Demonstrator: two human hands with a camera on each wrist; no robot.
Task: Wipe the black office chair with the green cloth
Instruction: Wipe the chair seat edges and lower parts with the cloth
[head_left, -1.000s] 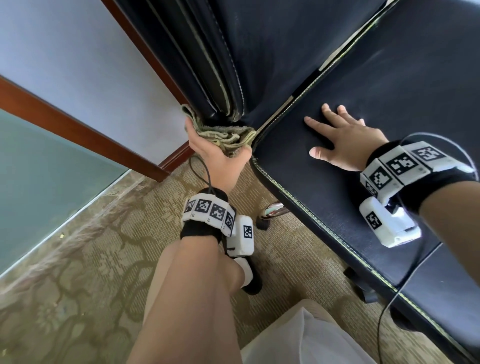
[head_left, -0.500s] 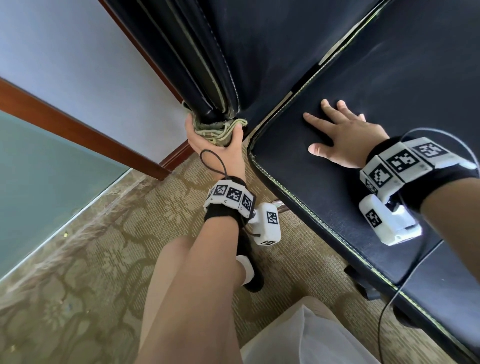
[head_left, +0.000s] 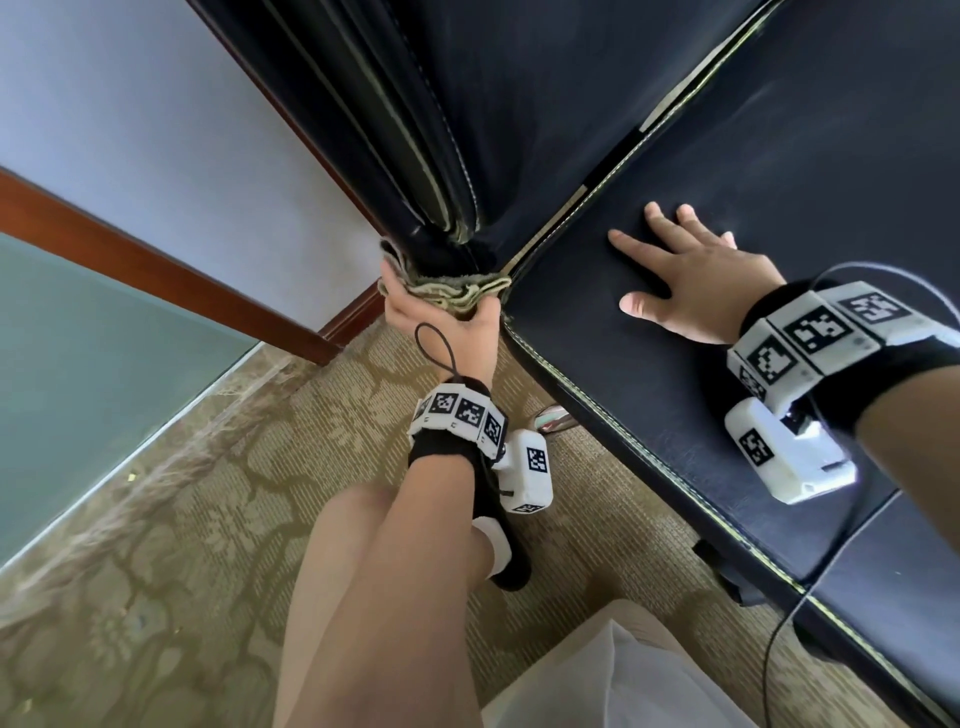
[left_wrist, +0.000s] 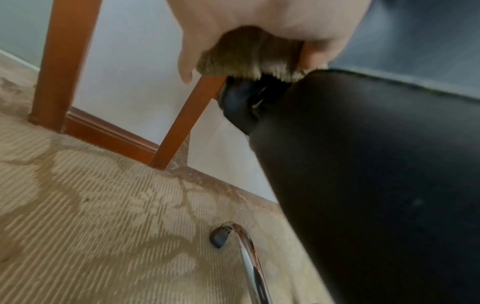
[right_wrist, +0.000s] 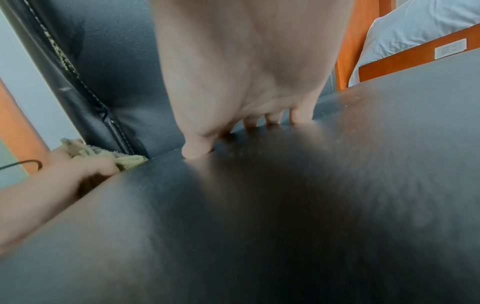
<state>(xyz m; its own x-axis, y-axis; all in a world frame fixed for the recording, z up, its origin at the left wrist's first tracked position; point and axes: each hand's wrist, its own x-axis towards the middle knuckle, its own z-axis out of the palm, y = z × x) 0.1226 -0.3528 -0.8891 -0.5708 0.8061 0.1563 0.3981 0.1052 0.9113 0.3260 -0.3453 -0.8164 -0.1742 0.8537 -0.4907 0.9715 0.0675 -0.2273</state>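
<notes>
**Cloth at the backrest corner: where the wipe could slip**

Nearest, at about 5 o'clock in the head view, the right hand (head_left: 696, 291) lies flat on the black leather seat cushion (head_left: 649, 415) of the black office chair, fingers spread and straight, the fingertips (right_wrist: 197, 153) pressing into the leather. It holds nothing; it looks to be steadying the chair. A curved chrome base leg (left_wrist: 249, 257) shows under the seat on the patterned beige carpet (head_left: 182, 519), so I judge the chair could roll or turn if that bracing hand lifts while the other pushes.

Farther, at about 11 o'clock from the right hand, the left hand (head_left: 441, 317) has its fingers and thumb curled round the folded, olive-green terry cloth (head_left: 452, 291), bunched tight in the palm. The cloth is pressed up against the bottom corner of the padded black backrest (head_left: 441, 130), just beside the seam where backrest meets seat.

Risks, as I judge them: the bunched cloth presents only a small face, so folds along the backrest edge may go unwiped; its loose edge could snag in the gap at the seam; and a hard push could slide the hand off the corner toward the wood-trimmed pale wall (head_left: 182, 156) behind.
</notes>
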